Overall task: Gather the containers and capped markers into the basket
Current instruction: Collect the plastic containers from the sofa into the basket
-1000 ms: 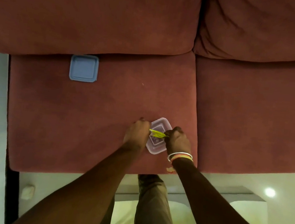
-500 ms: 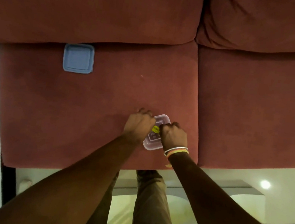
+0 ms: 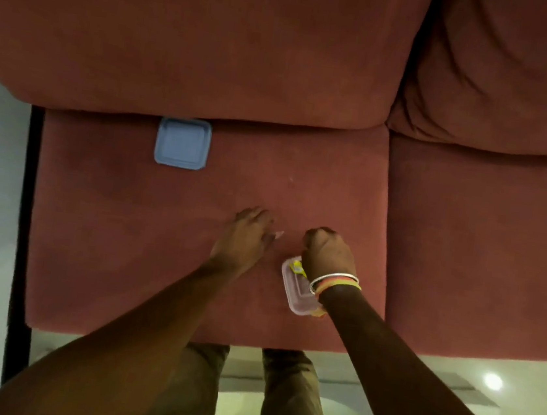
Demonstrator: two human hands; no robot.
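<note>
Our right hand (image 3: 326, 252) is fisted above a clear rectangular plastic container (image 3: 297, 288) holding a yellow marker (image 3: 298, 267) on the plush red sofa cushion (image 3: 158, 245); our left hand (image 3: 244, 238) rests slack, empty. A square blue lid (image 3: 183, 142) lies well apart.

I can read no text, label, brand or number anywhere. The blue lid (image 3: 183, 142) on the sofa cushion (image 3: 125, 241) shows a plain surface. Well right of that lid, the clear container (image 3: 296, 290) carries a yellow patch, too blurred for me to make out any lettering.
</note>
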